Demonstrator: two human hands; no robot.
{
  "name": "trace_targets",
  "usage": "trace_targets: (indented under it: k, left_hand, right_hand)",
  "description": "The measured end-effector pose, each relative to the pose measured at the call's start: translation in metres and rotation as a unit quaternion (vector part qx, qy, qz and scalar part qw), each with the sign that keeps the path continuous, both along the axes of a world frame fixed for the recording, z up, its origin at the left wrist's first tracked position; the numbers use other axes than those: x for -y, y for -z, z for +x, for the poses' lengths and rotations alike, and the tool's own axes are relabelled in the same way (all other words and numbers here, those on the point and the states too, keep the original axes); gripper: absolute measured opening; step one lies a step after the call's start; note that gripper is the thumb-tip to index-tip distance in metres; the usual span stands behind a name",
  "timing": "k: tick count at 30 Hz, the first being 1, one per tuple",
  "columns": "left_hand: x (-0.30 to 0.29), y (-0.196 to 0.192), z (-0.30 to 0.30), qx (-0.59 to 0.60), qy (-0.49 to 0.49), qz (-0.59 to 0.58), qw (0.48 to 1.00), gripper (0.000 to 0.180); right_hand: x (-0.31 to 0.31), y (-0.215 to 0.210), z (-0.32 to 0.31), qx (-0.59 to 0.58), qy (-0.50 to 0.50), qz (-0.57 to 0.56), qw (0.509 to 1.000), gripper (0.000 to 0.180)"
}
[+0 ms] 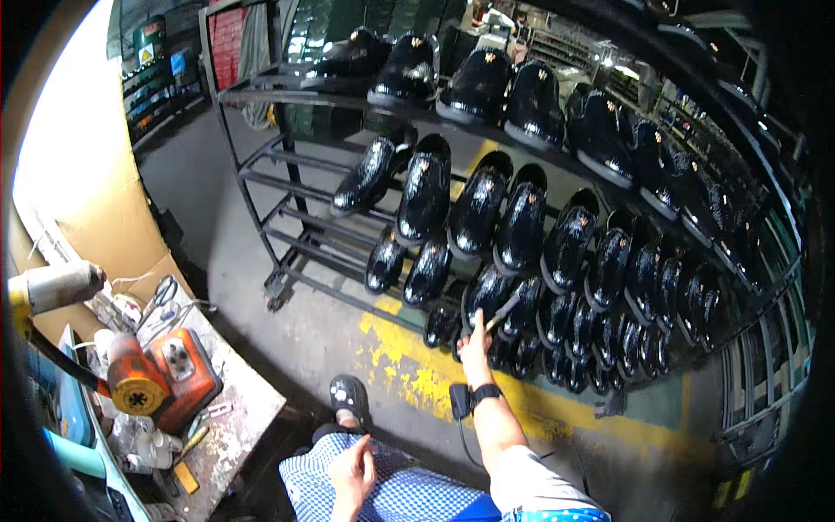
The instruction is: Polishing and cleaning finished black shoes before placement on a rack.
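My right hand (474, 355) reaches out to the lower part of a shoe rack, closed on a slim brush (503, 314) with a pale handle and a greyish tip. Its index finger points forward at the toe of a glossy black shoe (485, 291); whether it touches the shoe I cannot tell. The brush tip lies in front of the neighbouring shoe (524, 300). Over the blue-and-white checked apron (404, 483) hangs my left hand (351, 474), fingers loosely bent and nothing visible in them.
Rows of black shoes fill the dark metal rack (300, 187) ahead. At left stands a stained worktable (243, 409) with an orange-and-black device (184, 370), scissors (162, 291) and small tools. A heat-gun-like nozzle (65, 285) juts over it. Yellow paint (400, 361) marks the floor.
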State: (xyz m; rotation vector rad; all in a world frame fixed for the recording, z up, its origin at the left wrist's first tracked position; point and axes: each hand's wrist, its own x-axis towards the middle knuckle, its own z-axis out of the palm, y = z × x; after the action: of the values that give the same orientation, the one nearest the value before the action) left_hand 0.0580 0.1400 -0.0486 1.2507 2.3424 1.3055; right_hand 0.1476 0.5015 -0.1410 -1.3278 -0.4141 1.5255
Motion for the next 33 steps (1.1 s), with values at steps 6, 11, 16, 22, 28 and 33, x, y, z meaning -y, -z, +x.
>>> trace_targets:
  k: [6,11,16,22,28,33]
  left_hand:
    - [0.001,-0.002,-0.001,-0.021,0.003,0.026,0.999,0.02]
    - [0.01,0.002,0.0,-0.01,-0.01,0.018,1.0,0.025]
    - [0.011,0.005,0.0,-0.014,-0.007,0.037,0.999,0.026]
    - [0.006,0.003,0.001,-0.026,-0.003,0.052,0.998,0.027]
    - [0.008,0.007,0.002,-0.019,-0.026,0.104,0.994,0.029]
    - [0.013,0.006,-0.001,-0.03,-0.041,0.14,0.989,0.029]
  right_hand:
    - [0.011,-0.013,0.007,-0.012,-0.001,-0.031,0.999,0.049]
    - [0.092,-0.007,0.055,-0.114,-0.181,-0.079,0.974,0.05]
    - [0.161,-0.015,0.091,-0.177,-0.26,-0.138,0.939,0.05]
    - [0.183,-0.039,0.083,-0.223,-0.378,-0.103,0.893,0.035]
    - [0.185,-0.062,0.011,-0.157,-0.464,-0.029,0.871,0.025]
    - [0.198,-0.092,-0.082,-0.109,-0.511,0.047,0.851,0.024]
